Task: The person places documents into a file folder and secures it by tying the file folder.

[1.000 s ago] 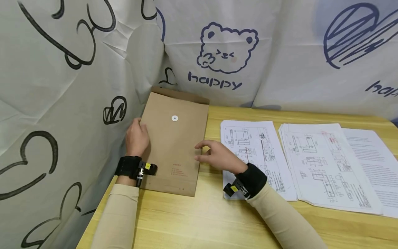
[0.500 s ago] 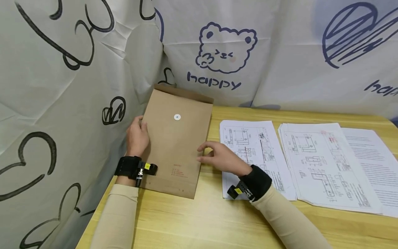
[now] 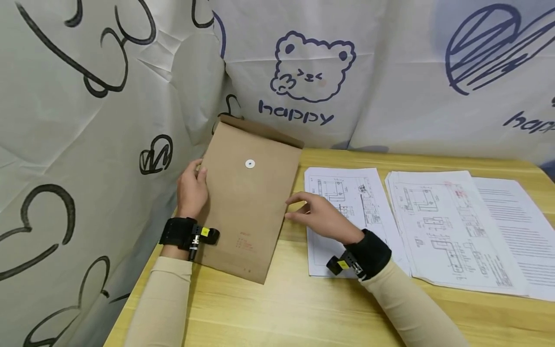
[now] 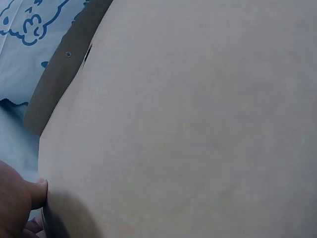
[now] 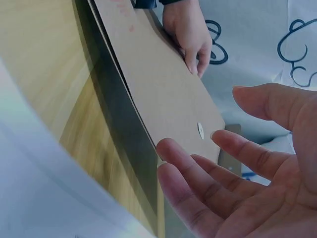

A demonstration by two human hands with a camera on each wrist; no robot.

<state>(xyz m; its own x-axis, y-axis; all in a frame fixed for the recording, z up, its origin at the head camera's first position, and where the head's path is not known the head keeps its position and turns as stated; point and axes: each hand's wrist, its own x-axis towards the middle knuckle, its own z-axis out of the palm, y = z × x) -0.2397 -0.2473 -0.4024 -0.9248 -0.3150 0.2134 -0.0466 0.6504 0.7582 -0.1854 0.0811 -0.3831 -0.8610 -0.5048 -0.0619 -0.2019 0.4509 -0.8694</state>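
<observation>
A brown paper document envelope (image 3: 247, 202) stands tilted above the wooden table, its top flap (image 3: 262, 131) folded back and open. On its front are a white button disc (image 3: 250, 164) and faint red print. My left hand (image 3: 192, 190) grips the envelope's left edge; in the left wrist view the thumb (image 4: 37, 192) presses on its face and the other fingers are mostly hidden behind. At the opposite edge is my right hand (image 3: 323, 217), thumb and fingers apart and loosely bent, fingertips right at the edge in the right wrist view.
Right of the envelope lies a stack of printed drawings (image 3: 318, 258), partly under my right forearm. Beside it are another stack of drawings (image 3: 455, 236) and text sheets (image 3: 503, 212). White sheeting (image 3: 112, 144) with line drawings closes off the left and back of the table (image 3: 243, 313).
The envelope has turned clockwise, its top shifting right and its lower right corner coming nearer. My right hand has moved slightly right; my left hand keeps its grip.
</observation>
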